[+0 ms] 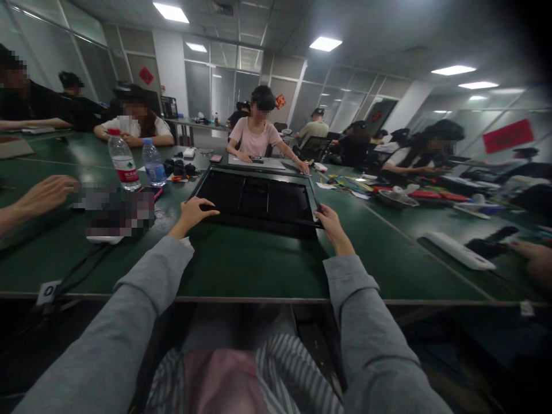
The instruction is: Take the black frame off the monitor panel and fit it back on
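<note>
A wide, shallow black tray (pixel 219 195) with a raised rim and divided sections lies in front of me, its near edge seemingly a little above the green table. My left hand (pixel 194 214) grips its near left corner, thumb over the rim. At the near right corner, my right hand (pixel 332 225) pinches the edge. The fingers under the tray are hidden on both sides. Beyond the far rim, a person in a pink top (pixel 255 135) sits with both hands on the table.
Two water bottles, one red-capped (pixel 125 164) and one blue-capped (pixel 154 167), stand left of the tray. A blurred device (pixel 118 215) lies nearer. Rightward are cables (pixel 345 183), a metal bowl (pixel 397 197) and a white power strip (pixel 457 250). Other people's hands reach in at both sides.
</note>
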Demonstrator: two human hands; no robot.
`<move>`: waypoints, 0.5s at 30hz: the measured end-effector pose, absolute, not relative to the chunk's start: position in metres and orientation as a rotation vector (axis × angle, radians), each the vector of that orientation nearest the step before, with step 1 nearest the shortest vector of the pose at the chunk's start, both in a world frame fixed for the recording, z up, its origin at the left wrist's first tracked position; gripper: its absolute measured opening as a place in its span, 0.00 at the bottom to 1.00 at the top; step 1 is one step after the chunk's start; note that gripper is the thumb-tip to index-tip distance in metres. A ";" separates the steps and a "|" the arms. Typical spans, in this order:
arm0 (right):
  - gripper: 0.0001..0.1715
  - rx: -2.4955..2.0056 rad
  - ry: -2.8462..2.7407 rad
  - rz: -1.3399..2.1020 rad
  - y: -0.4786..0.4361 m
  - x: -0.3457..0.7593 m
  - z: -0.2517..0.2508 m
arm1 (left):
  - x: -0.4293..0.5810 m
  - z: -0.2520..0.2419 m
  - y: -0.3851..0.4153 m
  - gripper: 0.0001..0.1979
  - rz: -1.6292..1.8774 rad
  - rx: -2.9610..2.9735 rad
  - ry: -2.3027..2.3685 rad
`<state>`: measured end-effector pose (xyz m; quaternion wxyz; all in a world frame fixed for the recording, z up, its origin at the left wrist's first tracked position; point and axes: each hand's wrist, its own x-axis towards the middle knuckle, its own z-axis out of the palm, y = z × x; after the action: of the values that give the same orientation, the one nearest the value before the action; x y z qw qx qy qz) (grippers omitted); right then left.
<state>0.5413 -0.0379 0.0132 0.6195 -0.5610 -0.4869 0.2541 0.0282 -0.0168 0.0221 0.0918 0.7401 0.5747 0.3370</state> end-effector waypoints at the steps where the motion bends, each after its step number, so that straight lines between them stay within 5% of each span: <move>1: 0.22 -1.358 -1.133 0.497 -0.036 0.539 0.009 | 0.027 0.022 -0.017 0.17 0.975 2.204 1.701; 15: 0.29 -1.686 -1.369 -0.009 -0.046 0.511 -0.008 | 0.020 0.016 -0.016 0.16 0.873 2.122 1.661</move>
<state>0.5115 -0.0457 -0.0085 0.4659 -0.6869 -0.5577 -0.0038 0.0204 -0.0158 0.0161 0.1539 0.7401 0.5794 0.3047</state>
